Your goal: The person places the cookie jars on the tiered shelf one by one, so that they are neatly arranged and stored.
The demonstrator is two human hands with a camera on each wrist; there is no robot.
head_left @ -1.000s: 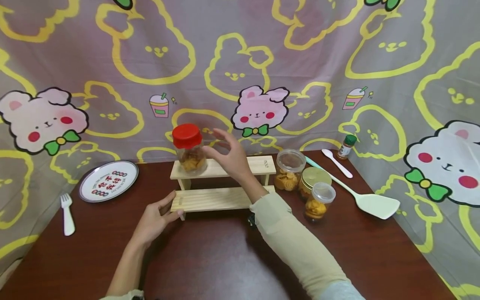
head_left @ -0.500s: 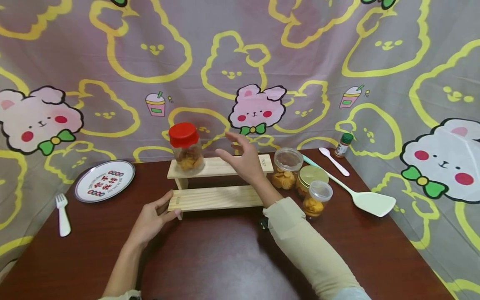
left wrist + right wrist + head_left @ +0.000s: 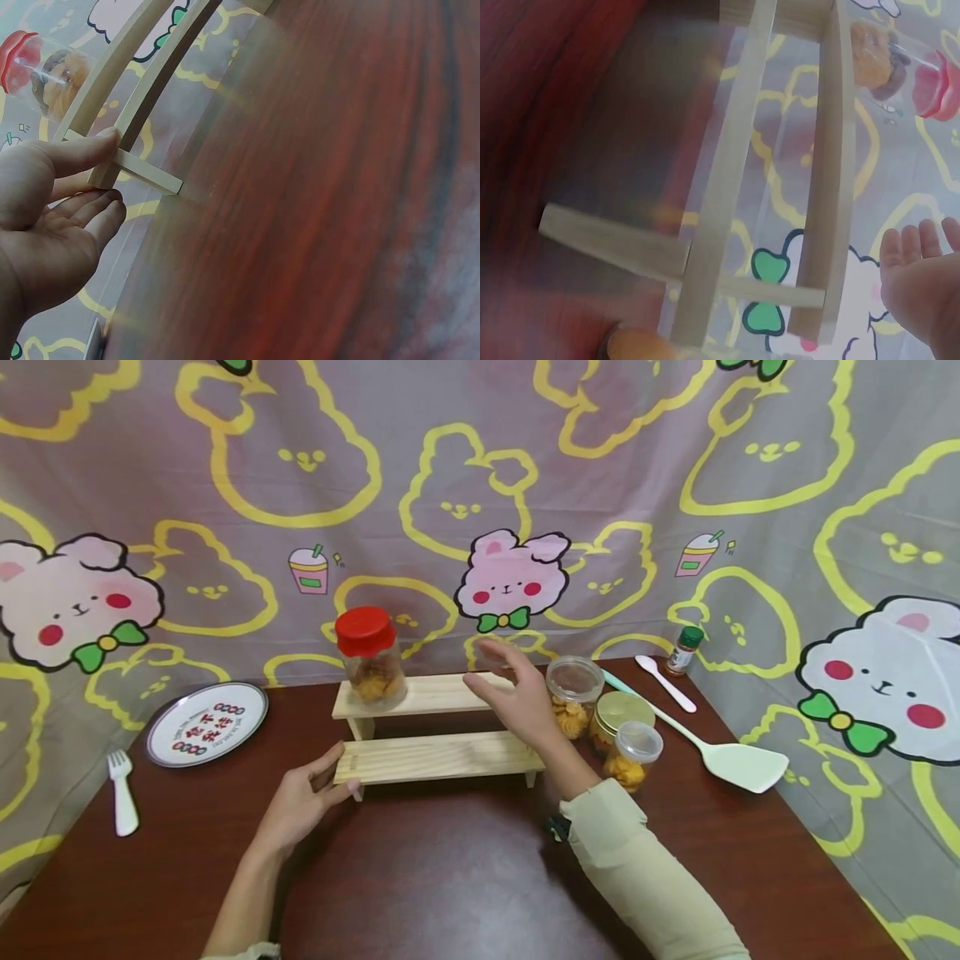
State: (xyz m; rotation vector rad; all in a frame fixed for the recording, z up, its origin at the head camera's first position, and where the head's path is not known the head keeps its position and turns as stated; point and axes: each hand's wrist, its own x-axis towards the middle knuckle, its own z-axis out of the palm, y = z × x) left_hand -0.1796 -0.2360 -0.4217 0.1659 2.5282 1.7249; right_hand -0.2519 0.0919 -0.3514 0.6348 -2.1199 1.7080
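A two-tier wooden rack (image 3: 435, 755) stands on the dark table, and a red-lidded jar of cookies (image 3: 375, 668) rests on the left of its upper shelf. My left hand (image 3: 300, 802) grips the lower shelf's left end; in the left wrist view the thumb of the left hand (image 3: 56, 210) lies on the board with fingers beneath. My right hand (image 3: 521, 697) hovers over the rack's right end, fingers spread, holding nothing. The right wrist view shows that right hand (image 3: 922, 281) apart from the rack (image 3: 829, 172).
Right of the rack stand a clear-lidded jar (image 3: 573, 693), a gold-lidded jar (image 3: 618, 718) and a small jar (image 3: 632, 756). Farther right lie a spatula (image 3: 742, 766), a white spoon (image 3: 666, 683) and a green-capped bottle (image 3: 684, 652). At left are a plate (image 3: 206, 724) and fork (image 3: 123, 793).
My right hand has moved right, away from the red-lidded jar, towards the rack's right end. My left hand keeps its grip on the lower shelf.
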